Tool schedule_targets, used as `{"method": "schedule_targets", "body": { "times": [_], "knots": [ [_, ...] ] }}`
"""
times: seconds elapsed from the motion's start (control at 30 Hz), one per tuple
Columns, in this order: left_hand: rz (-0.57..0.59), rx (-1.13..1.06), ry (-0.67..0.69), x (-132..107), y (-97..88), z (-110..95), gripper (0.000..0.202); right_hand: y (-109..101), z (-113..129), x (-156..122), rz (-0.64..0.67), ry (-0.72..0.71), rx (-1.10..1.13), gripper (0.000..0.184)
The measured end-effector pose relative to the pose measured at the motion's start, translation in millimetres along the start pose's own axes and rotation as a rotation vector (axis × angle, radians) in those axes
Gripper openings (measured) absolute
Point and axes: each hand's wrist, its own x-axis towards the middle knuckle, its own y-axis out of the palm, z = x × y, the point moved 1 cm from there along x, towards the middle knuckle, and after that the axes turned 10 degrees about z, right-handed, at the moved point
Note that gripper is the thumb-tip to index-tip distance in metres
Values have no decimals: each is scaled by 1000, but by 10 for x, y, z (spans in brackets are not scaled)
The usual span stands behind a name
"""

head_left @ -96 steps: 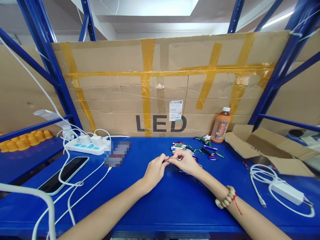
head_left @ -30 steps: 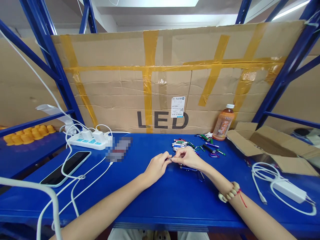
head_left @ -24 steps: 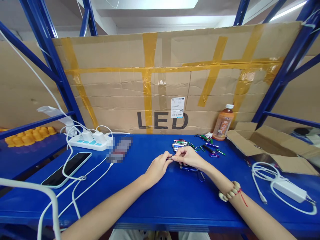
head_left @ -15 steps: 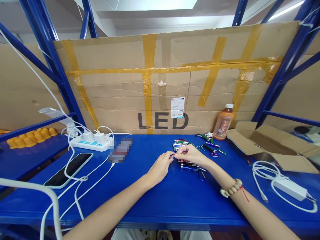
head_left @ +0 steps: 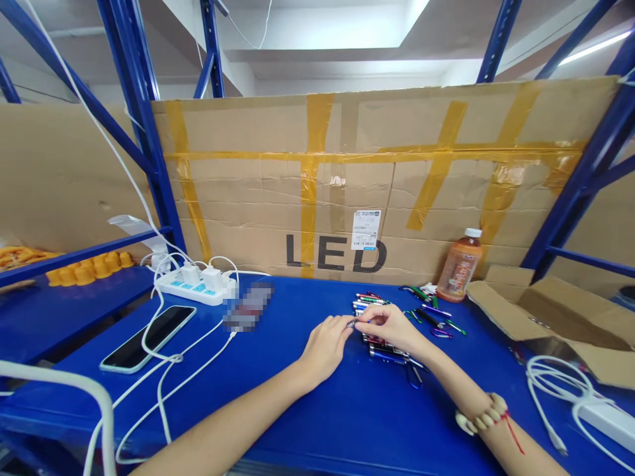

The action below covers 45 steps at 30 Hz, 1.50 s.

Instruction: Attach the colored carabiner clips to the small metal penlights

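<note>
Fingertip to fingertip, my left hand point(head_left: 325, 350) and my right hand point(head_left: 389, 328) pinch a small shiny metallic piece point(head_left: 352, 324) between them. Its kind is mostly hidden by the fingers. Beneath and beside my right hand lies a row of slim metal penlight-like tubes in several colours; a blue tube point(head_left: 387, 356) is at its near end with a carabiner clip point(head_left: 413, 375) beside it. Further right is a loose group of similar tubes, among them a purple-blue one point(head_left: 436, 310), with green and purple carabiner clips point(head_left: 441, 333).
An orange drink bottle point(head_left: 459, 268) stands by an open cardboard box point(head_left: 570, 317) at the right. A white charger with cable point(head_left: 555, 390) lies in front of it. At the left are a phone point(head_left: 149, 338), a power strip point(head_left: 193, 291) and loose white cables. Taped cardboard point(head_left: 258, 192) walls the back.
The camera view has tilted up and shifted left, so everything appears lower and further right. Both hands keep their pinch on the small piece, with little change in pose.
</note>
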Motion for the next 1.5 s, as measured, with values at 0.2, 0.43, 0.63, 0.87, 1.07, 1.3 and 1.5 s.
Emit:
{"method": "schedule_targets", "body": {
  "times": [0.2,0.43,0.63,0.87,1.07,1.3,1.5],
  "knots": [
    [-13,-53,-43,-6,-8,-2,31,12,51,-13,4,13,-3,40],
    [3,-73,-49,2,-39,-27,31,18,140,-33,23,54,37,40],
    [-4,-77,-38,1,-47,-42,28,3,144,-29,11,6,19,38],
    [21,-92,-32,-12,-62,-51,26,-25,59,-11,16,-29,-5,36],
    [32,-104,-37,-13,-60,-46,26,-38,-50,12,20,-60,-6,34],
    [24,-114,-27,-6,-30,-18,25,-36,-35,11,32,-67,1,35],
    [24,-140,-109,-20,-42,-30,30,-31,21,5,6,-40,2,37]
  ]
}}
